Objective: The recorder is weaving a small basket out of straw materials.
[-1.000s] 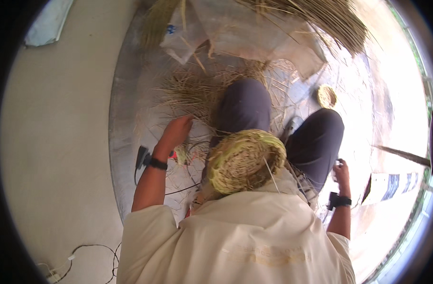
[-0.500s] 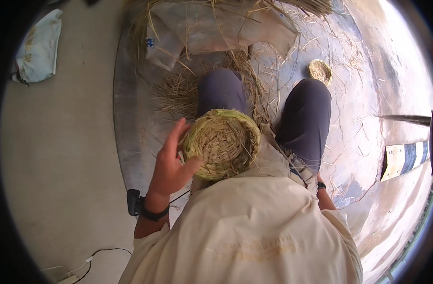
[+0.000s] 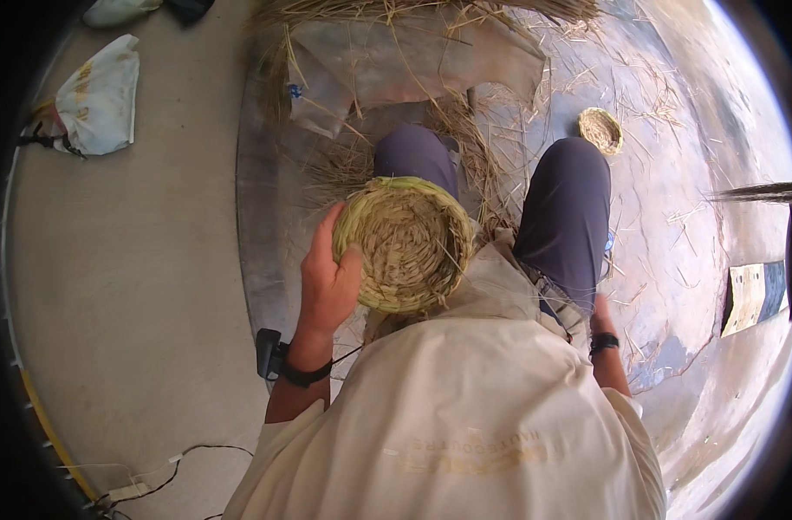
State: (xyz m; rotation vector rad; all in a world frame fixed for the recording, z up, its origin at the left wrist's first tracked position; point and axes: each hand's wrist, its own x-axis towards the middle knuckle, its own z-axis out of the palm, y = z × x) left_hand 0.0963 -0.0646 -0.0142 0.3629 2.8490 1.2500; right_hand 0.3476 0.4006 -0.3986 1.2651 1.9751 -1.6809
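My left hand grips a round woven straw basket by its left side, thumb over the rim and fingers along the outer wall. The basket rests above my lap with its hollow facing up. Its rim is greenish, its coiled base pale brown, and a few loose straw ends stick out on the right. My right hand is down beside my right thigh, its fingers mostly hidden by the trouser leg. A small blue and pale object shows just beyond that hand; whether the hand touches it I cannot tell.
A smaller straw basket lies on the floor past my right knee. Straw bundles and a pale cloth sheet are ahead. A white bag sits far left, cables lie lower left, and a striped piece is at right.
The view has shifted slightly. My left hand has closed its thumb onto the basket rim, where it was spread wider before. My right hand has come up a little beside the thigh, and the blue object now shows.
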